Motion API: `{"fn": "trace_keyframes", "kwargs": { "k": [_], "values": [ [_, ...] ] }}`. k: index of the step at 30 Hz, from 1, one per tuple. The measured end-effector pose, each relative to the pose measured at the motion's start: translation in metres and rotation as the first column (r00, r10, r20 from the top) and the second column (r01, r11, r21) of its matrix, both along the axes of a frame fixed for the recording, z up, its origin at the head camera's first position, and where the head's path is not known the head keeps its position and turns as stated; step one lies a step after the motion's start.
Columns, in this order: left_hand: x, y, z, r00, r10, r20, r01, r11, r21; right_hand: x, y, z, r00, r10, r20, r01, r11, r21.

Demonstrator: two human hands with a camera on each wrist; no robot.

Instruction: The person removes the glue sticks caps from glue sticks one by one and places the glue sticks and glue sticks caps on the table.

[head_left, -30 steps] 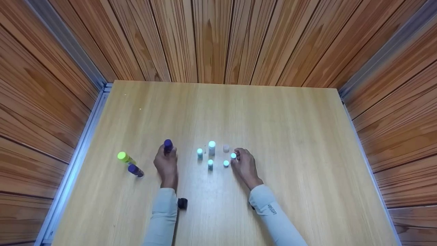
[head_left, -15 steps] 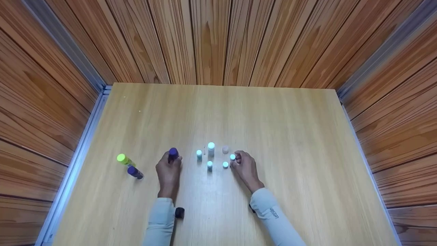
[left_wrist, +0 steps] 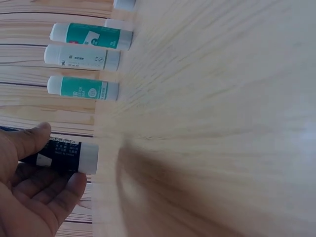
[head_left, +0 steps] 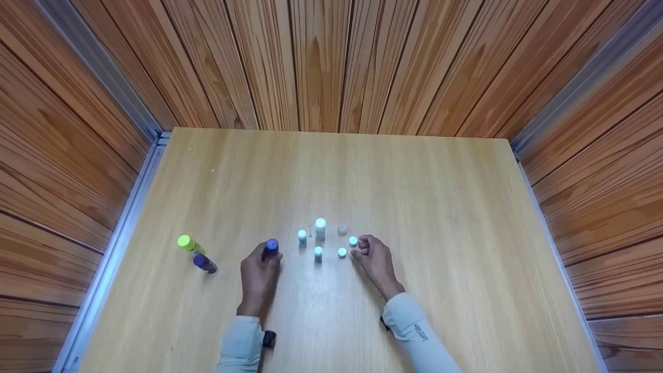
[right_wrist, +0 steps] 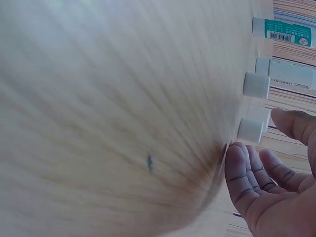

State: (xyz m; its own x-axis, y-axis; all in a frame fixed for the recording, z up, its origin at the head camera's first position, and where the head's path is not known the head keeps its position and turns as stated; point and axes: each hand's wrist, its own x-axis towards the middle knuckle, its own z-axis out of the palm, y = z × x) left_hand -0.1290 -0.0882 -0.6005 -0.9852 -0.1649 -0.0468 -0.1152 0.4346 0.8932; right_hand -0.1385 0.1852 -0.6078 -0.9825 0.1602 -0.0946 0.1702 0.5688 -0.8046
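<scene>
My left hand (head_left: 259, 277) grips a dark glue stick with a purple-blue end (head_left: 272, 245), left of the group. The left wrist view shows the dark glue stick's white end (left_wrist: 88, 158) close above the table, thumb on one side and fingers on the other. Beside a small white cap (head_left: 353, 241) is my right hand (head_left: 377, 263). In the right wrist view its thumb and fingers stand apart near that cap (right_wrist: 251, 130), holding nothing. A second white cap (head_left: 342, 253) lies close by. Two green-labelled glue sticks (head_left: 302, 237) (head_left: 318, 254) and a taller white-labelled one (head_left: 320, 228) stand upright.
At the left stand a lime-capped stick (head_left: 189, 243) and another dark purple glue stick (head_left: 205, 262). A translucent small cap (head_left: 342, 229) sits behind the white caps. Wood-panelled walls (head_left: 321, 62) border the wooden table (head_left: 414, 197).
My left hand has carried the dark glue stick to the right and nearer to me. The right hand's fingers have drawn slightly away from the white cap, which stays on the table.
</scene>
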Motion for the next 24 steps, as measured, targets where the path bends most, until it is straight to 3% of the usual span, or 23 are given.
{"fn": "trace_keyframes", "kwargs": {
  "k": [6,14,24],
  "values": [
    [0.007,0.002,-0.001,1.0,-0.02,0.018,0.02,1.0,-0.016,0.004,0.0,0.002,1.0,0.014,-0.005,-0.014,1.0,-0.022],
    [0.016,0.004,-0.001,0.992,-0.08,-0.103,0.076,0.996,-0.044,0.009,0.002,0.005,0.998,0.053,-0.037,-0.056,0.995,-0.08],
    [0.024,0.015,-0.001,0.987,-0.114,-0.109,0.1,0.987,-0.125,0.014,-0.002,0.004,0.996,0.058,-0.067,-0.065,0.991,-0.113]
  ]
}}
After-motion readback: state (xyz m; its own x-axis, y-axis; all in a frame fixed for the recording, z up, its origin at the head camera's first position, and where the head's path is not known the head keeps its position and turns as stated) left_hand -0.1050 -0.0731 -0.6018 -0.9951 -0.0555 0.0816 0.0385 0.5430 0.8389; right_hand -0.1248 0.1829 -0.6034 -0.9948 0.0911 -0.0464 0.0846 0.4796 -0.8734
